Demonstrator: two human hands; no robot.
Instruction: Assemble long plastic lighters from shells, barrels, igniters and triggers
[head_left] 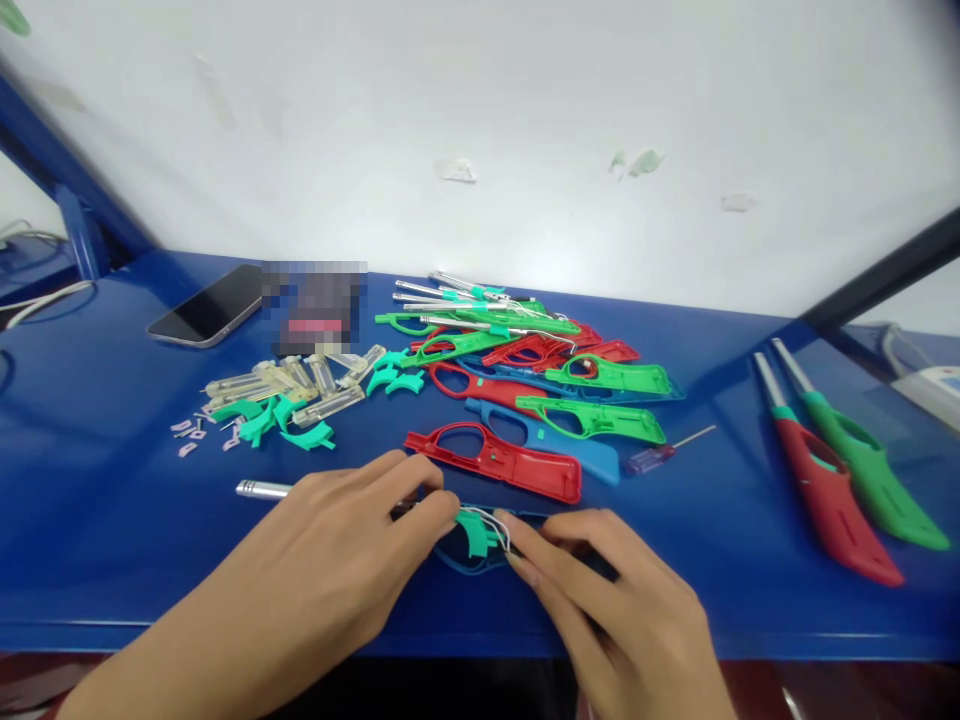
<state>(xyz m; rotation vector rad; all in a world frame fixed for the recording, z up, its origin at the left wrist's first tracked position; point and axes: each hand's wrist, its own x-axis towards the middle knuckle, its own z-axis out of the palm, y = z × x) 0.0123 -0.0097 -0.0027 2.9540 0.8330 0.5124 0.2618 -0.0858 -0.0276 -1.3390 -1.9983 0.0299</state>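
A blue lighter shell (474, 570) lies near the table's front edge, partly under both hands. In it sit a teal trigger (476, 535) and a white wire (498, 524). My left hand (360, 540) is closed, its thumb and fingers pinching at the shell's left part, where a silver metal tube (262, 490) sticks out to the left. My right hand (615, 590) is closed too, fingertips pressed on the wire at the trigger's right; they cover the shell's right end. Just beyond the hands lies a red shell half (502, 465).
Green shells (611, 420), metal tubes and a screwdriver (651, 458) lie behind. At left are clear plastic parts (330, 405), teal triggers (307, 430), small pieces and a phone (217, 305). Two assembled lighters, red (832, 500) and green (877, 480), lie at right.
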